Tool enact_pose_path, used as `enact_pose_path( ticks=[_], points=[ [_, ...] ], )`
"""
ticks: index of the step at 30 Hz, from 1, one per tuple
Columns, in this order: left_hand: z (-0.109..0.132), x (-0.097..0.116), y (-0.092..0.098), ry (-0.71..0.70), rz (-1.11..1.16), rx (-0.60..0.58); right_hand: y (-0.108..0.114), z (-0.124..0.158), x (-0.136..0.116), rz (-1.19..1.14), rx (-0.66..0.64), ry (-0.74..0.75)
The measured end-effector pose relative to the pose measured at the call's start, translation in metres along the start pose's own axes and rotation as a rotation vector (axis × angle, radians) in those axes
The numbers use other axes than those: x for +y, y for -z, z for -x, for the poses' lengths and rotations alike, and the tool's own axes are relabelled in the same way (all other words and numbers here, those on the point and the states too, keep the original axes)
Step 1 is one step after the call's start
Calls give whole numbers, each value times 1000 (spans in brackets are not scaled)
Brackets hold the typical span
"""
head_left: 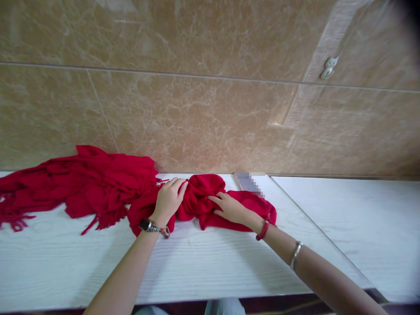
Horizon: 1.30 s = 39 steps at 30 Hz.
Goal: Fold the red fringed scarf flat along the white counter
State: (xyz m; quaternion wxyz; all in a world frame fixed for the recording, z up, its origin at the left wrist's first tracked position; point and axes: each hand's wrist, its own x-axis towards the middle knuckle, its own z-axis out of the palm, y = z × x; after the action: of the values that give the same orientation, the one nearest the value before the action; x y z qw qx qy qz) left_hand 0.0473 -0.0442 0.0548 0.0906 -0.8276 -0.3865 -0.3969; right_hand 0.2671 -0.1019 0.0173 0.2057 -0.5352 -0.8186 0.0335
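A crumpled red scarf (205, 201) lies bunched on the white tabletop, in soft folds. On its left part rests my left hand (169, 201), fingers curled over the cloth and the thumb pointing right; the fingertips are partly hidden. My right hand (231, 209) lies on the scarf's right part with fingers stretched out and apart, touching the folds. Farther left spreads more red fringed cloth (108, 179), heaped against the wall; I cannot tell whether it is joined to the bunch under my hands.
A phone-like flat object (247, 183), partly blurred out, lies behind the scarf by the wall. The white tabletop (210, 267) has a seam on the right. Behind it rises a brown marble-tiled wall (197, 113) with a small cat-shaped hook (329, 68).
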Motion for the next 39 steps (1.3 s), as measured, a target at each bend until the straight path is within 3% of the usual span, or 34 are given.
enact_pose_path(
  ticks=[3, 6, 8, 9, 10, 12, 14, 15, 18, 20, 23, 25, 27, 30, 33, 36, 39],
  points=[
    [-1, -10, 5, 137, -58, 113, 9, -7, 5, -48, 10, -19],
    [-4, -21, 12, 326, -138, 201, 28, -6, 20, -128, 360, -164],
    [-4, -22, 14, 370, -149, 234, 32, -1, 18, -133, 560, -241],
    [-4, -21, 14, 352, -140, 244, 31, 2, 12, -133, 534, -199],
    [-4, -19, 12, 314, -126, 249, 28, 5, 4, -137, 392, -92],
    [-3, -13, 9, 209, -85, 232, 23, 8, -17, -149, -21, 160],
    [-2, -8, 5, 119, -29, 177, 23, 5, -35, -147, -164, 219],
    [-2, -6, 4, 96, 6, 149, 26, 2, -41, -134, -111, 165],
    [-3, -2, 5, 92, 118, 119, 36, -15, -48, -74, 262, -74],
    [-4, 0, 8, 113, 182, 123, 32, -28, -48, -93, 376, -33],
    [-5, 4, 13, 94, 278, 65, 10, -47, -50, -302, 276, 155],
    [-4, 7, 15, 53, 319, 20, -6, -57, -52, -414, 201, 116],
    [-3, 8, 17, 48, 319, 36, -12, -62, -50, -399, 215, 15],
    [-4, 1, 19, 159, 254, 170, -1, -55, -25, -228, 311, -37],
    [-6, -8, 17, 297, 128, 235, 20, -27, 28, -100, 413, -55],
    [-5, -11, 7, 276, 15, 36, 33, 15, 93, -105, 592, -311],
    [1, -5, -7, 169, -11, -207, 30, 50, 140, -268, 596, -607]
  ],
)
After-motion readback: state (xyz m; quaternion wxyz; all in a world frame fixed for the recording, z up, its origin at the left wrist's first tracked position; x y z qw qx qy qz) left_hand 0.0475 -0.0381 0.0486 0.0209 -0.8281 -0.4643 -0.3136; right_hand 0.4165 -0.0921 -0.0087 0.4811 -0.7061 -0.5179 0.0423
